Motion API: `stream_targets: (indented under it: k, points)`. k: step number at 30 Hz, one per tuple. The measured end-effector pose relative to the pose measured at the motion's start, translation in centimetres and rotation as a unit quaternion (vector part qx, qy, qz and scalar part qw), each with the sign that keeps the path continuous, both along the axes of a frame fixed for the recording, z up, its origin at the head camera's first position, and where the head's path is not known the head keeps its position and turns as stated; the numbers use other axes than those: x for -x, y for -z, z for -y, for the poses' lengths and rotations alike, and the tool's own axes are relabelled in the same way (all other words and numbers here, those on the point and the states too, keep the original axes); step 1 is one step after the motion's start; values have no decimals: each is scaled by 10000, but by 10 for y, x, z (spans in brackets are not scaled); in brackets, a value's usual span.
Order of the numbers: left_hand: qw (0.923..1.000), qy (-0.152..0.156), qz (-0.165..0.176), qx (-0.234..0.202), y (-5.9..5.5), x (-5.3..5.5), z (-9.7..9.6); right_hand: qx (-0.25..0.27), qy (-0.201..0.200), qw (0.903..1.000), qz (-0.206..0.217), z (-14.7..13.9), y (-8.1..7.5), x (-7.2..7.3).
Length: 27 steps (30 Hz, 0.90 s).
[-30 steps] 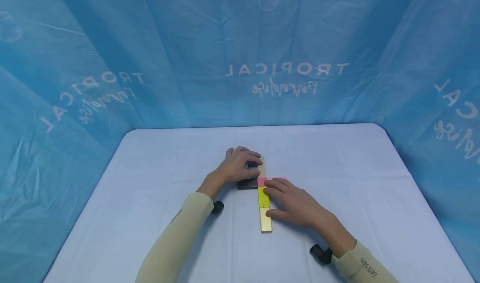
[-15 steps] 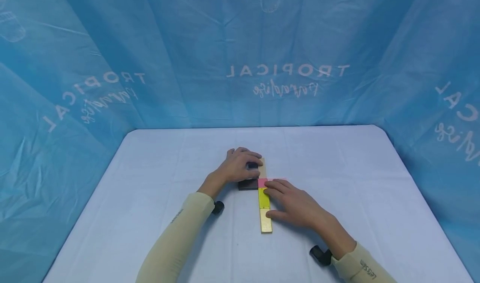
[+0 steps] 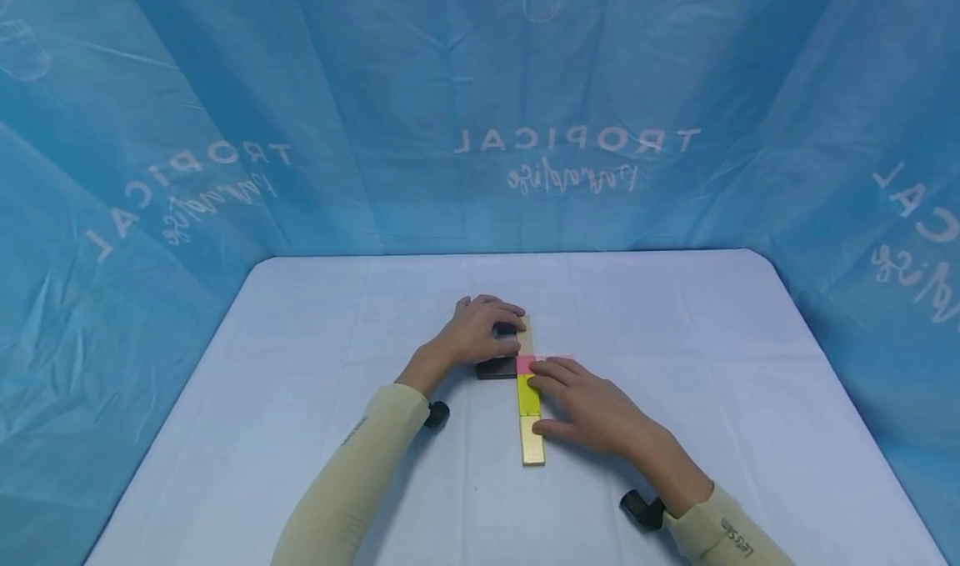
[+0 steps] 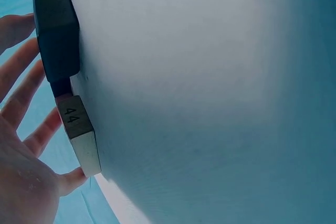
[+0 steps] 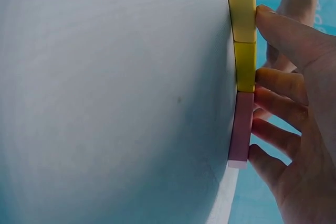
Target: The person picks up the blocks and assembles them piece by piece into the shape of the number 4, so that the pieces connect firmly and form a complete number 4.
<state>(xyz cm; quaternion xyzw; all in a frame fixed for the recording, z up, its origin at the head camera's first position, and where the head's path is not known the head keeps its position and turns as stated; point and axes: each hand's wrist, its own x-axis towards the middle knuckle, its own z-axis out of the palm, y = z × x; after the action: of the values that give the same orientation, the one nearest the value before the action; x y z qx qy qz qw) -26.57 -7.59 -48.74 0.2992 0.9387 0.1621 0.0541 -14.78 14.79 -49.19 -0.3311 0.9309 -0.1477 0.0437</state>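
Note:
Flat rectangular blocks lie edge to edge on the white table. In the head view a column runs from a beige block point(image 3: 526, 337) through a pink block point(image 3: 525, 365) and a yellow block point(image 3: 528, 396) to a pale yellow block point(image 3: 532, 443). A dark block point(image 3: 497, 369) branches left. My left hand point(image 3: 474, 334) spreads over the upper left part, fingertips on the tops; its wrist view shows a block marked 44 point(image 4: 77, 116). My right hand point(image 3: 596, 406) rests its fingertips on the pink and yellow blocks, thumb on the pale yellow one. Both palms partly hide blocks.
A white cloth covers the table point(image 3: 360, 316). Blue printed curtains point(image 3: 420, 91) hang behind it and at both sides. Black wrist cameras sit under the sleeves, close over the cloth.

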Motion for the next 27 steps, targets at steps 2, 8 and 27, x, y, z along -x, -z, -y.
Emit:
stream_targets:
  k: [2,8,27]
  points:
    - [10000,-24,19,25,0,0,0,-12,3,10000,-7,0,1,0]
    - [9998,-191,-71,-90,-1,1,3,7,12,10000,0,0,0,0]
    - [9982,-510,-255,200,-1,3,8,57,33,10000,-38,-2,2,-1]
